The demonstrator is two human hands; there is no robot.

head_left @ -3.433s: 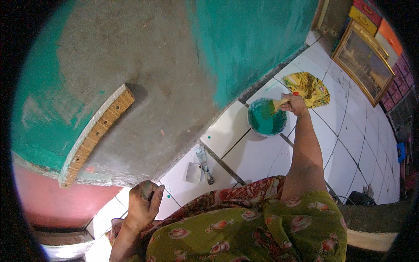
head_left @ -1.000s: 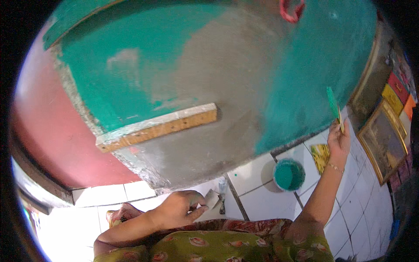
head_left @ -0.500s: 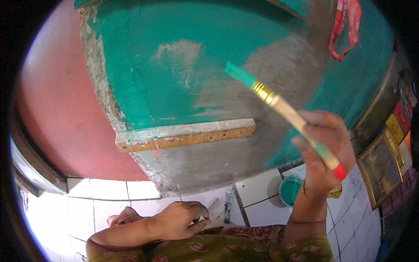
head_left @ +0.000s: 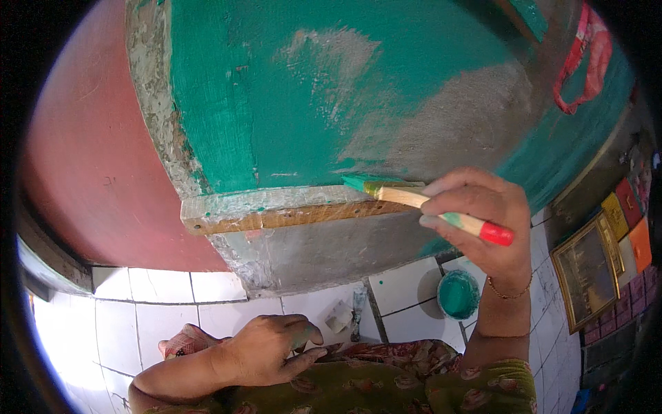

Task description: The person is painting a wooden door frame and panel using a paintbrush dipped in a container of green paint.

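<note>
My right hand [head_left: 479, 217] is closed round the wooden handle of a paintbrush [head_left: 400, 196] with a red end. Green paint coats its bristles, which meet the wall [head_left: 276, 138] just above a wooden strip [head_left: 276, 208]. Green covers much of this wall, while grey patches show in the middle and below the strip. Low at my lap rests my left hand [head_left: 269, 348], fingers loosely curled and thumb apart, with nothing seen in it. Below my right hand, a round tub of green paint [head_left: 458, 295] stands on the floor.
White tiles [head_left: 158, 321] make up the floor. A small tube [head_left: 358, 307] and a pale scrap [head_left: 338, 317] lie there. To the left is a reddish panel [head_left: 103, 159]. A red cloth strap [head_left: 586, 62] hangs upper right, above a gold-framed picture [head_left: 587, 276].
The brush has come down and left, from out in front of the wall to its surface above the strip. My left hand stays at my lap. The whole view has shifted slightly.
</note>
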